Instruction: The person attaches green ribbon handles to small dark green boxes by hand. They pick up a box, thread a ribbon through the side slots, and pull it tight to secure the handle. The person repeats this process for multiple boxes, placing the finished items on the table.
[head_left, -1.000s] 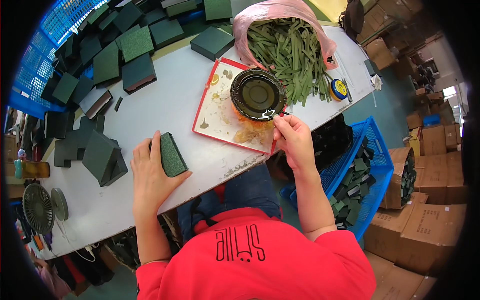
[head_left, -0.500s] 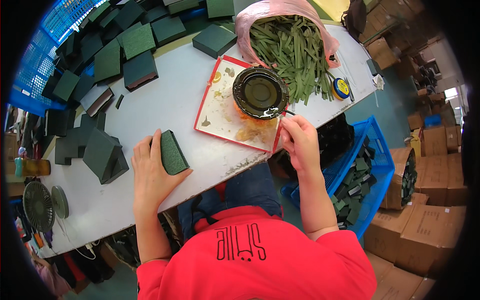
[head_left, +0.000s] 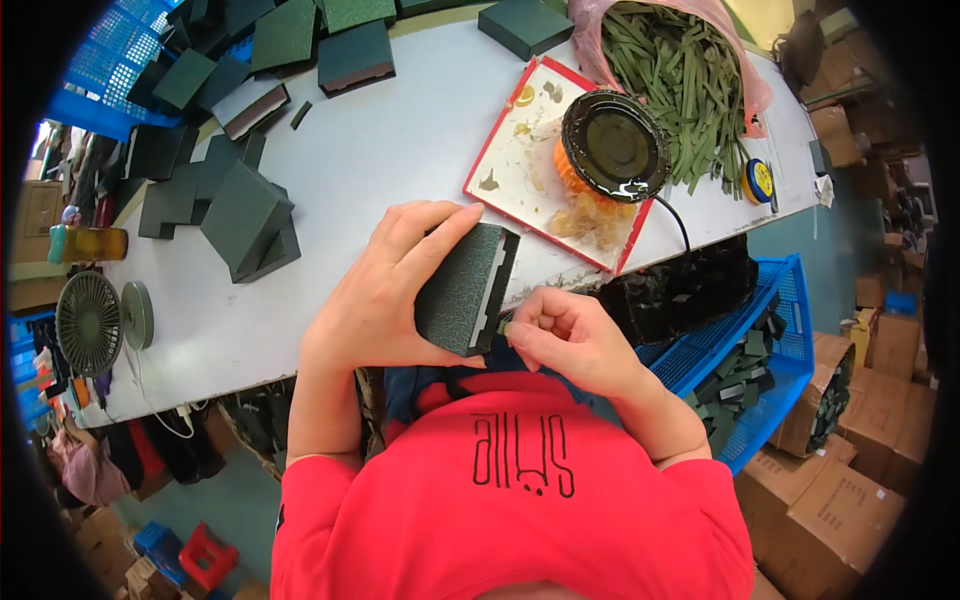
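My left hand (head_left: 385, 290) grips a dark green textured box (head_left: 465, 290), holding it tilted near the table's front edge. Its side facing right shows a pale strip along a notched edge. Close beside that side, my right hand (head_left: 575, 338) is closed in a pinch. A tiny yellowish-green bit shows at its fingertips, too small to name. Beyond the hands, a round black pan (head_left: 615, 145) with a glossy, coated rim stands over an orange base. Beneath lies a stained white board with a red edge (head_left: 492, 160).
A pink plastic bag (head_left: 590, 30) spills green strips (head_left: 680, 90) at the far right, near a round yellow-and-blue tin (head_left: 759, 181). Green boxes (head_left: 245, 220) are piled at left, above a small fan (head_left: 90, 308). A blue crate (head_left: 790, 370) of green pieces stands right, below the table.
My right hand has moved from the pan's edge down to the box's side. My left hand has lifted the box off the table and brought it right. The view has shifted.
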